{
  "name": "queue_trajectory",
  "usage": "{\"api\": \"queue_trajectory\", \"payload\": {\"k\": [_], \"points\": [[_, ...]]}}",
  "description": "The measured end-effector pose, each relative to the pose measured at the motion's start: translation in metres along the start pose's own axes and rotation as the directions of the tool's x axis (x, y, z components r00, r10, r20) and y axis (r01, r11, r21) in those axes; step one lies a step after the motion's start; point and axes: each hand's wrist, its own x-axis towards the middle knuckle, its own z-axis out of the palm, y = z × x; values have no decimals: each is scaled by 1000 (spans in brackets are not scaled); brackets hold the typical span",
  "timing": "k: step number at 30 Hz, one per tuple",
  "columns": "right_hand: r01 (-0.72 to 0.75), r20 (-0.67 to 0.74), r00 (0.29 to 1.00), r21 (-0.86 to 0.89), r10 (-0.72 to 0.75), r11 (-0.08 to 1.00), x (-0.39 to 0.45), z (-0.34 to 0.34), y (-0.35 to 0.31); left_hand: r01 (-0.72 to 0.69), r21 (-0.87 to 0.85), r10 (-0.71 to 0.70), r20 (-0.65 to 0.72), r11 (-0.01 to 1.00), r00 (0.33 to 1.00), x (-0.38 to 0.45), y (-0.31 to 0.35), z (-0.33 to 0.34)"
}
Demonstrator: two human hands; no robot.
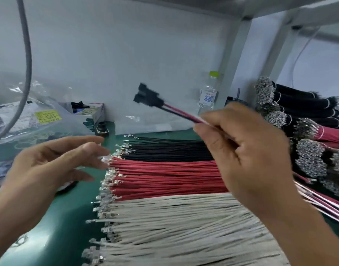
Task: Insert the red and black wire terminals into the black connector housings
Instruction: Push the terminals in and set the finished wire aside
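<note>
Head view: right hand (247,150) pinches a red and black wire pair (182,112) held up above the bench, fingers curled round the wires. 2 black connector housings (145,95) sit on the far end of the pair, blurred, so I can't tell if every terminal is fully seated. Left hand (55,162) is spread, fingers relaxed, holding nothing; fingertips (99,160) just beside the crimped ends of the loose red wires (164,175) on the green mat (68,204). Loose black wires (168,148) lie behind the red, white wires (174,227) in front, all terminals facing left.

Handling, my read:
- Wires look light and floppy; held far back, as now, the end will droop and wander. Grip the insulation just behind the crimp for insertion.
- Terminals look like thin stamped metal: easy to bend, likely to snag neighbours. Lift 1 out clean, don't drag.
- Housings look rigid and small; pinch the body sides, keep the cavities unobstructed.

Bundled wire stock (299,116) stacked at right.
</note>
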Motion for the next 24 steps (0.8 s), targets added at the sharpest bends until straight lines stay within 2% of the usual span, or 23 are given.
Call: {"api": "queue_trajectory", "payload": {"k": [2, 3, 5, 6, 8, 10, 12, 14, 17, 19, 21, 24], "points": [[-53, -40, 998, -121, 49, 991, 8, -31, 26, -31, 347, 80, -128, 937, 988, 7, -18, -16], [-120, -25, 993, -215, 117, 969, 7, -45, 44, -61, 487, 143, -134, 871, 981, 12, -29, -23], [-235, 58, 956, -436, 287, 869, -9, -66, 91, -123, 729, 180, -1, 673, 984, 24, -57, -39], [-262, 123, 915, -544, 385, 797, -22, -72, 116, -145, 822, 178, 54, 551, 982, 30, -71, -47], [-235, 267, 779, -714, 567, 660, -54, -76, 160, -149, 905, 126, 107, 399, 986, 37, -91, -59], [-139, 367, 657, -799, 658, 585, -85, -77, 196, -139, 927, 72, 121, 349, 990, 39, -100, -67], [-87, 392, 622, -825, 677, 558, -110, -77, 223, -125, 934, 12, 128, 335, 992, 38, -91, -64], [-87, 402, 645, -806, 650, 585, -125, -76, 242, -117, 953, -22, 129, 278, 991, 33, -68, -52], [-151, 315, 763, -761, 564, 631, -114, -60, 236, -103, 977, -30, 110, 187, 993, 21, -37, -32], [-212, 273, 814, -682, 513, 700, -87, -43, 202, -65, 987, -72, 77, 145, 994, 17, -28, -26], [-186, 286, 866, -577, 410, 796, -55, -21, 154, -50, 992, -90, 61, 112, 994, 16, -24, -22], [-194, 407, 858, -308, 313, 931, -13, 29, 94, -60, 995, -102, 67, 76, 993, 15, -23, -19]]}}
